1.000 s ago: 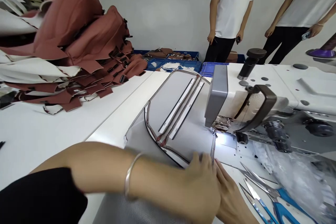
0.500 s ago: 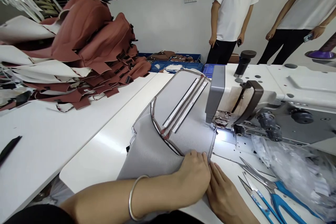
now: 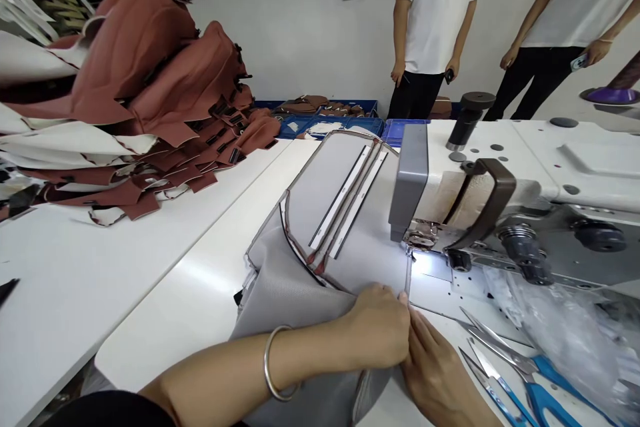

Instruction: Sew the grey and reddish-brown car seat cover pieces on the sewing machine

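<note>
A grey fabric panel (image 3: 320, 200) with black-and-white strips and dark piping lies on the white table, running under the head of a white sewing machine (image 3: 500, 180). My left hand (image 3: 377, 327), a silver bangle on its wrist, is curled with its fingers pressed on the near edge of the panel, just before the lit needle area (image 3: 425, 260). My right hand (image 3: 437, 367) lies right beside it, its fingers pinching the same fabric edge.
Blue-handled scissors (image 3: 530, 373) and crumpled clear plastic (image 3: 570, 327) lie to the right of my hands. A tall heap of brown leather pieces (image 3: 160, 93) fills the table's left. Blue crates (image 3: 350, 123) stand at the back. Two people in white shirts (image 3: 435, 20) stand behind the machine.
The view has shifted slightly. Both hands have stayed together on the near edge of the grey panel, and the panel's front part bunches up a little more by my left wrist.
</note>
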Demonstrator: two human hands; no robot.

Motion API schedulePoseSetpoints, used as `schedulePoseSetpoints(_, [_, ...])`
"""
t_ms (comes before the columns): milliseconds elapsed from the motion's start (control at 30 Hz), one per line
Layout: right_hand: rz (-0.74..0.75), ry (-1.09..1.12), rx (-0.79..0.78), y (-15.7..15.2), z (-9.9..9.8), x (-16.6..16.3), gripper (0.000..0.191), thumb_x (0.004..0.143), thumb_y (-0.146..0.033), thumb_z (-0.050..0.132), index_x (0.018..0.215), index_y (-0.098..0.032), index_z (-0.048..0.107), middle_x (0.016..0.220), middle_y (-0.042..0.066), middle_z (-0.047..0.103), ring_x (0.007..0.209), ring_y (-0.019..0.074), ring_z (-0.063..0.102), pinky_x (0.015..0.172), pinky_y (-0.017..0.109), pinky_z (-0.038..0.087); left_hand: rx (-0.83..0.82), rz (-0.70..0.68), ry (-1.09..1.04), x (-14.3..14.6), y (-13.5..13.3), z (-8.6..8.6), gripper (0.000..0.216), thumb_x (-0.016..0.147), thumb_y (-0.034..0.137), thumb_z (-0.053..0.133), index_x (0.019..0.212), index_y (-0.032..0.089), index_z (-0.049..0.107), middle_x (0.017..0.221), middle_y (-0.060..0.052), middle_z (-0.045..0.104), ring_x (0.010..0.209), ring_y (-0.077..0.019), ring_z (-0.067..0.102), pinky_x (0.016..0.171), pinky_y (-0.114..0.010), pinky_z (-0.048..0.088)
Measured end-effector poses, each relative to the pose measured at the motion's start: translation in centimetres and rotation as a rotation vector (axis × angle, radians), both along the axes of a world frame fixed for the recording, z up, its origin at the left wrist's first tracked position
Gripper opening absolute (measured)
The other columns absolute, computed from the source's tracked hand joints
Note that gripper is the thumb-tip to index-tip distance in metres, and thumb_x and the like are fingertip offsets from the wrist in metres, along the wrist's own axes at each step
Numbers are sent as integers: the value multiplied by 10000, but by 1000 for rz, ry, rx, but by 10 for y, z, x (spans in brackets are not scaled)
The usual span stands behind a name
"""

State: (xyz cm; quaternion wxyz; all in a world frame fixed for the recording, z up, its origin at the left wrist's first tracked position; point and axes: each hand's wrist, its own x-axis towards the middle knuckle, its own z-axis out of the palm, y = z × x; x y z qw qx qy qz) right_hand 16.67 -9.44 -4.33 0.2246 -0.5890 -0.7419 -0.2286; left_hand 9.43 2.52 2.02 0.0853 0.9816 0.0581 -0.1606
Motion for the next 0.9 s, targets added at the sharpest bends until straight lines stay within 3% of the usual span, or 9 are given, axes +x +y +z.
schedulePoseSetpoints(233, [-35, 73, 2, 7, 2, 7, 316, 766, 4, 397, 987, 34, 620, 1055, 280, 595, 1184, 370, 457, 854, 463, 527, -87, 92, 76, 18, 9, 8, 324, 784, 189, 427, 1034, 63, 590, 968, -148, 610, 858, -240, 518, 751, -376, 397])
schedulePoseSetpoints(500, [-84, 206, 25, 10, -13, 9, 358, 800, -4, 360, 1085, -2, 577, 1128, 259, 567, 1267, 371, 359, 870, 499, 514, -73, -32, 47, 30, 18, 6, 187, 777, 167, 425, 796, 106, 601, 880, -101, 586, 806, -222, 456, 695, -386, 350])
schedulePoseSetpoints(667, [-42, 158, -47, 11, -11, 21, 354, 815, -45, 367, 1091, -6, 585, 1165, 252, 559, 1269, 363, 360, 866, 441, 525, -68, -75, -22, 35, 28, 1, 146, 755, 160, 468, 645, 138, 562, 792, -83, 567, 758, -203, 422, 646, -376, 301])
schedulePoseSetpoints(900, [-109, 125, -97, 14, -18, 22, 347, 840, -89, 346, 1070, -20, 596, 1153, 217, 578, 1251, 360, 384, 876, 428, 515, -78, -97, -151, 36, 39, -4, 173, 783, 173, 460, 639, 144, 551, 734, -78, 540, 731, -199, 391, 637, -383, 285])
